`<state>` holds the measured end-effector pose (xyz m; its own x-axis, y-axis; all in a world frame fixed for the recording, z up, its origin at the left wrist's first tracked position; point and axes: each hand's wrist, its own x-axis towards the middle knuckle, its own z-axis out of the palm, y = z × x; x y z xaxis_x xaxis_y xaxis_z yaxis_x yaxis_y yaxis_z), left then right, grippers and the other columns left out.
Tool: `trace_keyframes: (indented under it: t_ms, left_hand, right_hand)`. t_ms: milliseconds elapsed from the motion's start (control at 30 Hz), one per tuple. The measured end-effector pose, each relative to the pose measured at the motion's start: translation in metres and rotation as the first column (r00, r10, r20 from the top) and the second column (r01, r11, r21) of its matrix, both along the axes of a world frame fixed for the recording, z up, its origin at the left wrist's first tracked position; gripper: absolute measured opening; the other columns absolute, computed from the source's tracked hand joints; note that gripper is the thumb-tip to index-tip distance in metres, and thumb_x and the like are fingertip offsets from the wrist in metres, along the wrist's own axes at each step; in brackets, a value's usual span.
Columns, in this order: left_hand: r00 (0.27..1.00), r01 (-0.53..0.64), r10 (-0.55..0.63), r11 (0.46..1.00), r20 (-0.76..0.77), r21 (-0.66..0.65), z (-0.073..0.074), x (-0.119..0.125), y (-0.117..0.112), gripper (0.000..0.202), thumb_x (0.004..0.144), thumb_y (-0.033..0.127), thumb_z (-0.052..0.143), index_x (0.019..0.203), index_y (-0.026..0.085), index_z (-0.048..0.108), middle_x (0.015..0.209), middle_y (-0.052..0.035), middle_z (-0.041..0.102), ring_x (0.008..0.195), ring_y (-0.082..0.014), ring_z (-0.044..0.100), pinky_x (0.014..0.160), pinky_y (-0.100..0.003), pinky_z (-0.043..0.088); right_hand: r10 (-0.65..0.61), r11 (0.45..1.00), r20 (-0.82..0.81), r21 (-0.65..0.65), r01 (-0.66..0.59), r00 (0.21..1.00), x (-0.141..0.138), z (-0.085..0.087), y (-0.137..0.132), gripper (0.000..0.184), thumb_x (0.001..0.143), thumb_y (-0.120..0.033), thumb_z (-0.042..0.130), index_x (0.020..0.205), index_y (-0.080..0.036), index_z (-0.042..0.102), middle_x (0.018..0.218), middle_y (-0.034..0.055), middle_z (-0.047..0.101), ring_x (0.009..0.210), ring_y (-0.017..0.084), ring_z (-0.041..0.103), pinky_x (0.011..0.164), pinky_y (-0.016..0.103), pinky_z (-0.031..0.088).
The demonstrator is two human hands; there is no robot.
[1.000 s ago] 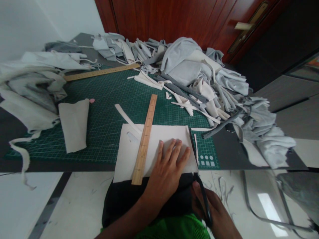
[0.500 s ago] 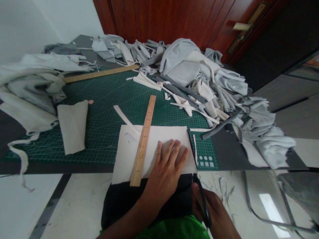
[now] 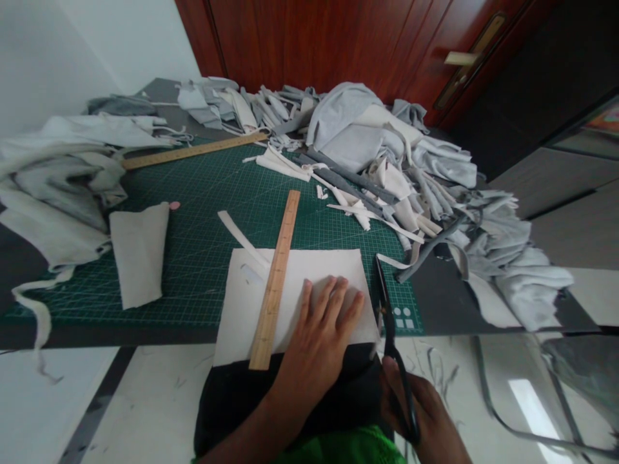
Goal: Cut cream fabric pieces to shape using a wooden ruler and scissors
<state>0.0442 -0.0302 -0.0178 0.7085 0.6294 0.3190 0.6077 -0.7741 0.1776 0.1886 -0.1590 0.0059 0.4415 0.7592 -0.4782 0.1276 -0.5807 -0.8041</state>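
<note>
Fabric, a cream panel (image 3: pixel 333 263), lies flat at the near edge of the bench (image 3: pixel 449 306), mostly on the green cutting mat (image 3: pixel 193 258), with its lower border reaching past the bench edge above my dark-clothed lap. My left grip (image 3: pixel 319 328) is spread open, palm down on the right half of this panel, pressing rather than grasping, with 4 fingers pointing away from me. My right grip (image 3: pixel 420 406) is closed round the handles of the black scissors (image 3: pixel 389 328), whose blades point away from me just beside the panel's right edge; I cannot tell whether they touch the cloth. Left of my flat fingers, a wooden ruler (image 3: pixel 275 280) slants across the panel, its far end on the mat and its near end beyond the panel's lower border. A narrow cream strip (image 3: pixel 236 231) runs from the mat onto the panel's top left, near a small pale piece (image 3: pixel 251 274). Further left lie a folded cream piece (image 3: pixel 140 254) and a pink disc (image 3: pixel 175 205). Ruler number 2 (image 3: pixel 193 151) lies farther back, between a left heap of cloth (image 3: pixel 62 187) and a larger pile of scraps (image 3: pixel 355 129).
</note>
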Motion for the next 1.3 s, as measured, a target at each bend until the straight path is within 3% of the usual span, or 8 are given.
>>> trace_keyframes:
  t_ms: [200,367,433,567,700,833,1033,1300]
  left_hand:
    - [1.000,-0.003,0.003,1.000,-0.001,0.001,0.000,0.001,0.001,0.052,0.102,0.019,0.044,0.154,0.021,0.046,0.161,-0.0113,0.045,0.152,-0.0315,0.036,0.126,-0.061,0.027]
    - [1.000,-0.003,0.003,1.000,-0.025,-0.024,0.002,0.001,0.003,0.055,0.100,0.031,0.053,0.154,0.020,0.045,0.162,-0.0120,0.044,0.152,-0.0328,0.036,0.125,-0.061,0.027]
    - [1.000,0.003,-0.004,0.999,-0.031,-0.042,0.004,0.000,0.004,0.062,0.098,0.036,0.056,0.156,0.019,0.043,0.164,-0.0128,0.040,0.153,-0.0340,0.033,0.126,-0.062,0.025]
    - [1.000,0.006,-0.008,0.998,-0.029,-0.063,0.005,0.000,0.003,0.066,0.097,0.040,0.057,0.157,0.018,0.041,0.166,-0.0128,0.037,0.155,-0.0336,0.030,0.128,-0.061,0.020]
    - [0.999,0.001,-0.003,0.998,-0.032,-0.068,0.004,0.000,0.003,0.065,0.098,0.039,0.057,0.157,0.017,0.041,0.165,-0.0132,0.038,0.155,-0.0338,0.030,0.128,-0.061,0.020]
    - [1.000,0.020,-0.022,0.996,-0.016,-0.088,0.003,-0.002,0.004,0.066,0.099,0.036,0.056,0.160,0.019,0.036,0.167,-0.0114,0.036,0.155,-0.0326,0.030,0.129,-0.060,0.021]
    - [0.999,0.030,-0.031,0.995,-0.010,-0.090,0.003,-0.005,0.004,0.064,0.102,0.033,0.050,0.162,0.019,0.031,0.168,-0.0109,0.034,0.156,-0.0312,0.028,0.129,-0.059,0.022]
    - [0.999,0.025,-0.027,0.998,-0.026,-0.065,0.002,-0.004,0.003,0.065,0.103,0.037,0.048,0.162,0.019,0.030,0.167,-0.0116,0.034,0.156,-0.0316,0.028,0.129,-0.059,0.020]
  right_hand:
    - [-0.119,0.993,-0.191,-0.037,0.114,0.974,0.012,0.002,0.000,0.062,0.078,-0.082,0.064,0.068,-0.021,0.060,0.055,-0.0003,0.050,0.052,0.015,0.044,0.054,0.029,0.038]
    - [-0.049,0.987,-0.384,0.124,0.104,0.922,0.024,-0.009,0.003,0.060,0.085,-0.079,0.057,0.072,-0.021,0.056,0.058,-0.0018,0.045,0.058,0.014,0.040,0.058,0.029,0.036]
    - [-0.004,0.989,-0.374,0.134,0.058,0.927,0.032,-0.016,0.003,0.063,0.082,-0.083,0.057,0.073,-0.021,0.057,0.059,-0.0010,0.046,0.059,0.015,0.041,0.058,0.030,0.036]
    - [0.067,0.998,-0.284,0.027,-0.062,0.956,0.041,-0.024,-0.005,0.069,0.075,-0.089,0.057,0.068,-0.021,0.056,0.057,-0.0013,0.046,0.055,0.014,0.041,0.056,0.030,0.037]
    - [0.031,0.999,-0.161,-0.030,-0.036,0.986,0.033,-0.012,-0.009,0.066,0.080,-0.085,0.058,0.068,-0.020,0.057,0.067,0.0022,0.055,0.067,0.017,0.052,0.063,0.029,0.043]
    - [0.088,0.994,-0.098,-0.059,-0.094,0.991,0.024,0.000,0.003,0.066,0.079,-0.085,0.057,0.068,-0.020,0.055,0.065,0.0003,0.053,0.065,0.016,0.050,0.063,0.029,0.043]
    - [0.068,0.996,-0.112,-0.052,-0.074,0.991,0.018,0.005,0.022,0.070,0.074,-0.090,0.057,0.067,-0.020,0.057,0.066,0.0019,0.056,0.067,0.019,0.053,0.067,0.031,0.046]
    - [-0.027,0.998,-0.082,-0.062,0.022,0.996,0.011,-0.001,0.027,0.071,0.071,-0.089,0.060,0.065,-0.019,0.064,0.069,0.0057,0.062,0.070,0.021,0.059,0.074,0.033,0.053]
